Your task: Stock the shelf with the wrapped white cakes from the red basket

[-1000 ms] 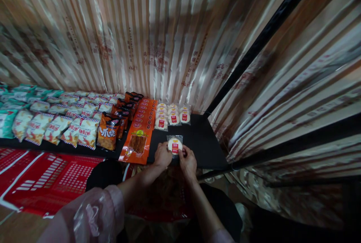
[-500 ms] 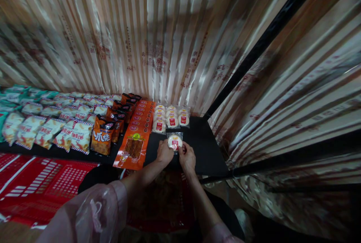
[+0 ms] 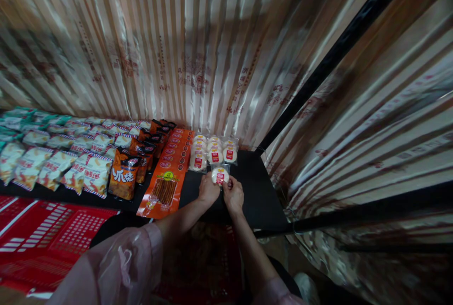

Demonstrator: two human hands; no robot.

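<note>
one view, head-worn: set above the person's forearms, facing forward and down; bench (image 3: 256,192) close, at six o'clock of centre; pleated curtain (image 3: 198,45) behind, at twelve; both forearms entering from six o'clock.

We're looking at what seems to be a shop or snack stall: packaged snacks (image 3: 88,173) are filling a black shelf (image 3: 260,192) in rows, bags of one kind grouping together, orange packs (image 3: 164,173) lying beside round white ones (image 3: 215,150). Red plastic baskets (image 3: 46,243) are sitting below, and a pleated, printed curtain (image 3: 198,50) is hanging behind.
</note>
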